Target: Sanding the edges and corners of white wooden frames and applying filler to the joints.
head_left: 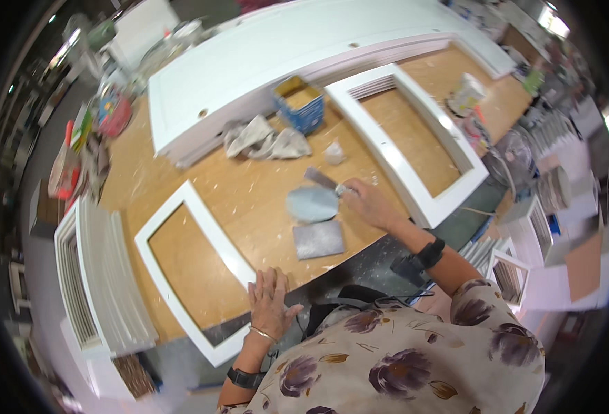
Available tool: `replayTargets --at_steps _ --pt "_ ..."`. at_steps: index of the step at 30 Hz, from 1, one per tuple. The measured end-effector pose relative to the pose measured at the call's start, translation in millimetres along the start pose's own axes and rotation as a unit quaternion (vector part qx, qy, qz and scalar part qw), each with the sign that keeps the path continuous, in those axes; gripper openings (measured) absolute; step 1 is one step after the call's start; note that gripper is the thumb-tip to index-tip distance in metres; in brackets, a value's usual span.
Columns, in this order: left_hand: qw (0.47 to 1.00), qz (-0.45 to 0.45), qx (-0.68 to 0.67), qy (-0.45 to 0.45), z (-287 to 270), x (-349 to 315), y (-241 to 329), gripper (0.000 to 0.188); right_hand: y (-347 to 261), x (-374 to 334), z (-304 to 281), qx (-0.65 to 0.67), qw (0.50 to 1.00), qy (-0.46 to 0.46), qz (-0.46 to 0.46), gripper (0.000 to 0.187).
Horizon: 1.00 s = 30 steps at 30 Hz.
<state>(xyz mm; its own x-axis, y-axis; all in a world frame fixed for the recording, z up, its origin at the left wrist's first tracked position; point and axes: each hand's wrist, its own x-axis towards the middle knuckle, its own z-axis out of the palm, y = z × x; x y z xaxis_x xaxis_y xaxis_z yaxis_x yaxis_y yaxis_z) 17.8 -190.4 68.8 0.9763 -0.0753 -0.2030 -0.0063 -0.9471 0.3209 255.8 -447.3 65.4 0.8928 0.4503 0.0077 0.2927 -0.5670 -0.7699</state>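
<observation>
My right hand (372, 205) is closed round the handle of a putty knife (322, 179), its blade pointing to the far left. Just below the blade lies a light grey-blue oval piece (311, 204), perhaps a dish or lid of filler. Nearer the table edge is a grey rectangular pad (318, 240) that looks like sandpaper. A white rectangular frame (193, 207) lies at the left, its near end jutting past the table edge. My left hand (268, 302) rests on its right near corner, fingers stretched out and thumb apart.
A stack of white frames (415, 148) lies at the right, another stack (97, 276) at the left. Behind are a crumpled rag (266, 140), a blue tin (303, 110), a small white lump (333, 153) and stacked white panels (284, 55). A white tub (466, 93) stands far right.
</observation>
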Motion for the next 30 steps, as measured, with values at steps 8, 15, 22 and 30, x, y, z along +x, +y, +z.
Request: replayTargets --at_steps 8,15,22,30 --pt "0.959 0.229 -0.132 0.106 14.3 93.2 41.7 0.063 -25.6 -80.7 -67.3 0.053 0.998 0.034 0.026 0.032" --pt "0.962 0.257 -0.022 0.084 35.3 155.6 106.6 0.072 26.2 -123.6 -208.5 0.041 0.986 0.136 0.09 0.046" --pt "0.981 0.172 0.045 0.078 33.3 184.2 138.2 0.066 139.2 -125.5 -341.5 -0.031 0.981 0.182 0.05 0.045" --pt "0.976 0.128 0.094 0.146 44.9 204.8 201.2 0.042 209.5 -97.0 -472.2 -0.109 0.934 0.301 0.156 0.031"
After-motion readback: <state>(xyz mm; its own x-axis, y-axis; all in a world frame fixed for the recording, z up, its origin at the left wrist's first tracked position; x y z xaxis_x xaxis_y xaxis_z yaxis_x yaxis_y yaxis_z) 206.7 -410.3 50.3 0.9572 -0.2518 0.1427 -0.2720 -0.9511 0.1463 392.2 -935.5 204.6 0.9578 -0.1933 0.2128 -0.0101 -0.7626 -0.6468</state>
